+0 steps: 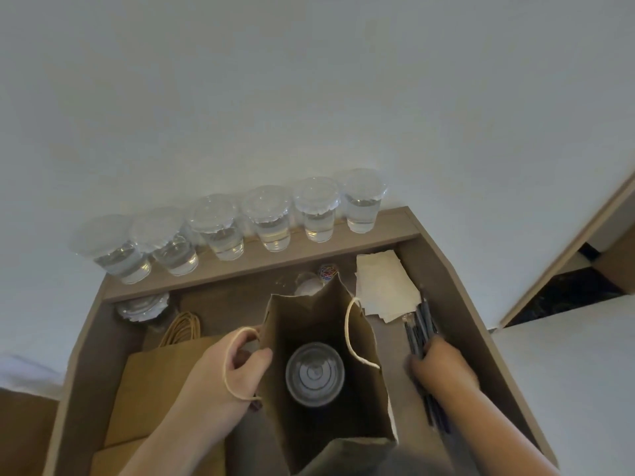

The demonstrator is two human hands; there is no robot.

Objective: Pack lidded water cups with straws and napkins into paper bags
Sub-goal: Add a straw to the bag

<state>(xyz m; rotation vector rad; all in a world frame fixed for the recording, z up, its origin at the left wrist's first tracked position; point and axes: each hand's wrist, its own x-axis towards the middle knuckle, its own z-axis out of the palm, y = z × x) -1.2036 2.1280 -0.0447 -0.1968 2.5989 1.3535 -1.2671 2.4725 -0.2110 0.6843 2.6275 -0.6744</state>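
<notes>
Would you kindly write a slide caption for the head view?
Left hand holds open a paper bag with a lidded cup inside; right hand grips straws.

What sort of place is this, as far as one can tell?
Probably a drink-packing station at a wooden counter by a white wall: lidded water cups line the shelf, with napkins, straws and an open paper bag below.

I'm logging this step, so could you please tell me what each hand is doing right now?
Left hand: grips the rim of the open paper bag.
Right hand: grip closed around the straws, though slightly blurred.
</notes>
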